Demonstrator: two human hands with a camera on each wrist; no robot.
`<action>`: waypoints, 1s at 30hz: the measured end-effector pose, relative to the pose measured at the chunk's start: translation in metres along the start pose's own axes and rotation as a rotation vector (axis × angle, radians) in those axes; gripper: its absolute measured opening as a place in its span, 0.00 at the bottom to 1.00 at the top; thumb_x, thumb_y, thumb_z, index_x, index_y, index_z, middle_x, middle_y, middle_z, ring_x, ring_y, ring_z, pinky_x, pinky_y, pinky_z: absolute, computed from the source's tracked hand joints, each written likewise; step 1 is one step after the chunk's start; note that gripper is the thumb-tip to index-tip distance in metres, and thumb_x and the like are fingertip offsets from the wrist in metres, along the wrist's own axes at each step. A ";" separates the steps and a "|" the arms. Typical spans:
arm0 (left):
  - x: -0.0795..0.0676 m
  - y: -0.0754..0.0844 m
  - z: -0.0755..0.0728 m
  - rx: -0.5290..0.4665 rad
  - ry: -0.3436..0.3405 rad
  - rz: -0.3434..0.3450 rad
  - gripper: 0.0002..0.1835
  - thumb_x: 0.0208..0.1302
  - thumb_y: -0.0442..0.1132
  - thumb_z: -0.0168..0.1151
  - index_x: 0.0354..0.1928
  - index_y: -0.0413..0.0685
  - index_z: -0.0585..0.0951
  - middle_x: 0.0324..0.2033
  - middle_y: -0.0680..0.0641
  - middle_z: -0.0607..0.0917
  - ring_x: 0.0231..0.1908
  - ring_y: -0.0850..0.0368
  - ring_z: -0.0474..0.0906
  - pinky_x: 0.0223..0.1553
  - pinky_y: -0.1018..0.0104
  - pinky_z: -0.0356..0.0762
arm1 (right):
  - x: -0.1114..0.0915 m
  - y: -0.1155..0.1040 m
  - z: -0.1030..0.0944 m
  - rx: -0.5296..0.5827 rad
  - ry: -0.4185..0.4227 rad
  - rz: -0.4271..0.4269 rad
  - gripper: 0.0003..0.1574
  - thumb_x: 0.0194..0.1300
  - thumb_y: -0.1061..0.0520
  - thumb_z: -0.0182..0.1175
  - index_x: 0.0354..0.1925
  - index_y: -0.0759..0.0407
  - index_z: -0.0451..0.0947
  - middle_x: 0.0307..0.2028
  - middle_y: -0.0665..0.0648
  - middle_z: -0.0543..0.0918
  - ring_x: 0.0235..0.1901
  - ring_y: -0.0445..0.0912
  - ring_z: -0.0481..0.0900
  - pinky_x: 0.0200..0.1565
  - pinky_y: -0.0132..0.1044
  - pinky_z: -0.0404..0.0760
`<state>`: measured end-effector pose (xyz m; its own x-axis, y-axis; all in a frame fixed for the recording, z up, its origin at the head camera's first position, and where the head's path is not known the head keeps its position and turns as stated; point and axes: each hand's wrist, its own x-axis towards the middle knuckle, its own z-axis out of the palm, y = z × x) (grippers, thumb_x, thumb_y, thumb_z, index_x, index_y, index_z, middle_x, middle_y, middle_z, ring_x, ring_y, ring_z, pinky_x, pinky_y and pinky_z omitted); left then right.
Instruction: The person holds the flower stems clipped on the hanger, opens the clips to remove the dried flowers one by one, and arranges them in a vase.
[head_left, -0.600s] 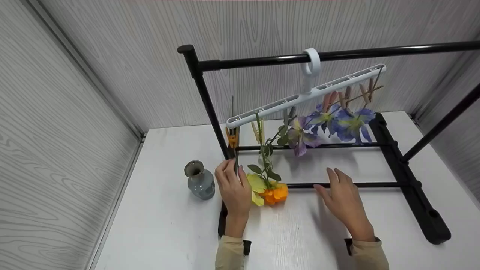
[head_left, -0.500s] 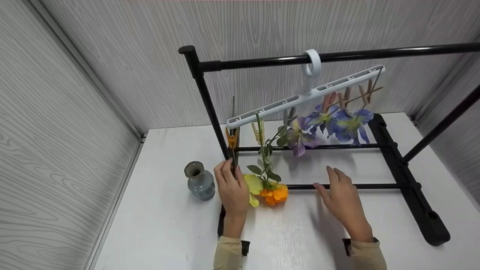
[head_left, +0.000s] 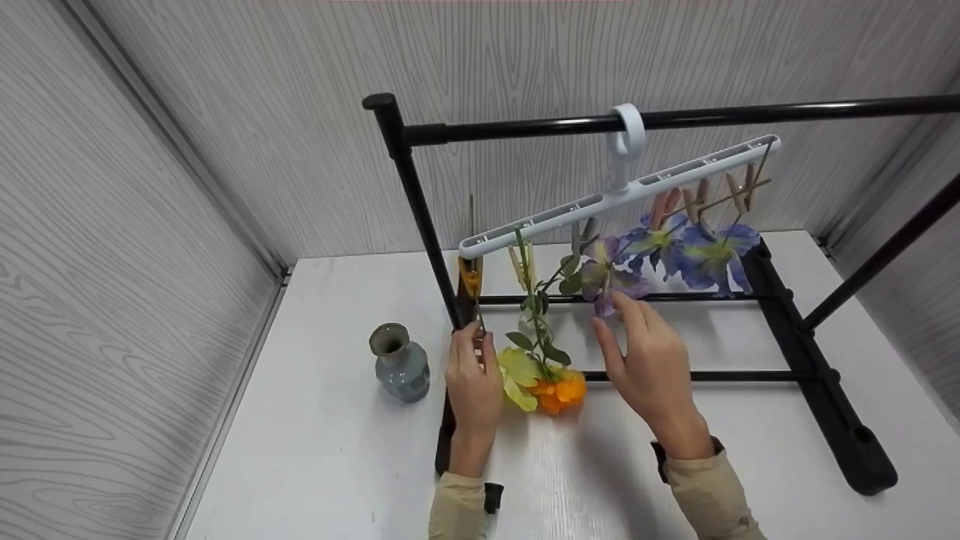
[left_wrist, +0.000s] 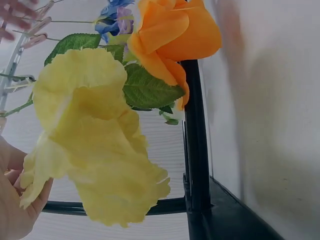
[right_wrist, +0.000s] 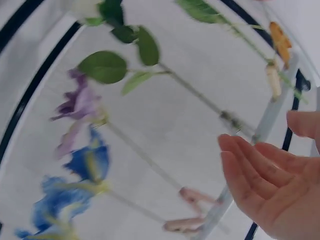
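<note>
My left hand (head_left: 476, 394) pinches the stem of a yellow artificial flower (head_left: 519, 377), which hangs head down from an orange clothespin (head_left: 470, 279) at the left end of a white clip hanger (head_left: 570, 216). In the left wrist view, the yellow petals (left_wrist: 95, 135) cover part of that hand. Beside it droops an orange flower (head_left: 559, 391) under a yellow clothespin (head_left: 523, 268). My right hand (head_left: 651, 367) is raised before the hanging purple flower (head_left: 607, 274), fingers extended and holding nothing; the right wrist view shows its open palm (right_wrist: 280, 195).
The hanger hooks over the top bar (head_left: 525, 129) of a black rack. Blue flowers (head_left: 712, 255) hang from clothespins on its right half. A grey-blue vase (head_left: 403, 367) stands left of the rack on the white table (head_left: 322, 450). Lower bars (head_left: 735, 376) cross near the tabletop.
My right hand has moved up and left, from near the front lower bar toward the purple flower. The left hand stays at the stem, shifting slightly right along with the yellow flower.
</note>
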<state>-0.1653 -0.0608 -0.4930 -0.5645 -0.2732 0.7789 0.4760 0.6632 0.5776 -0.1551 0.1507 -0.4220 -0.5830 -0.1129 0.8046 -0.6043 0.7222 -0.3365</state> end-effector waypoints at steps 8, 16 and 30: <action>-0.002 0.001 0.001 -0.035 -0.031 -0.011 0.09 0.69 0.25 0.64 0.49 0.32 0.79 0.37 0.41 0.83 0.35 0.50 0.85 0.31 0.65 0.85 | 0.032 -0.043 0.024 0.119 0.088 -0.160 0.22 0.79 0.50 0.58 0.50 0.71 0.81 0.33 0.64 0.84 0.29 0.55 0.84 0.31 0.48 0.85; -0.001 0.001 -0.001 -0.082 -0.048 -0.029 0.09 0.69 0.25 0.64 0.49 0.34 0.79 0.37 0.42 0.84 0.36 0.51 0.85 0.32 0.64 0.86 | 0.046 -0.065 0.053 0.215 0.094 -0.187 0.17 0.64 0.64 0.72 0.47 0.73 0.80 0.32 0.63 0.83 0.27 0.52 0.83 0.28 0.44 0.84; 0.000 -0.004 -0.002 -0.113 -0.076 -0.045 0.07 0.68 0.23 0.64 0.44 0.37 0.81 0.33 0.44 0.84 0.32 0.54 0.84 0.27 0.66 0.82 | 0.057 -0.083 0.095 0.210 0.075 -0.069 0.23 0.65 0.62 0.72 0.49 0.78 0.77 0.35 0.68 0.86 0.29 0.54 0.89 0.30 0.45 0.87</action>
<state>-0.1657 -0.0650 -0.4951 -0.6342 -0.2446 0.7334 0.5194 0.5678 0.6386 -0.1893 0.0197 -0.3946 -0.4991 -0.1000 0.8608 -0.7457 0.5556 -0.3678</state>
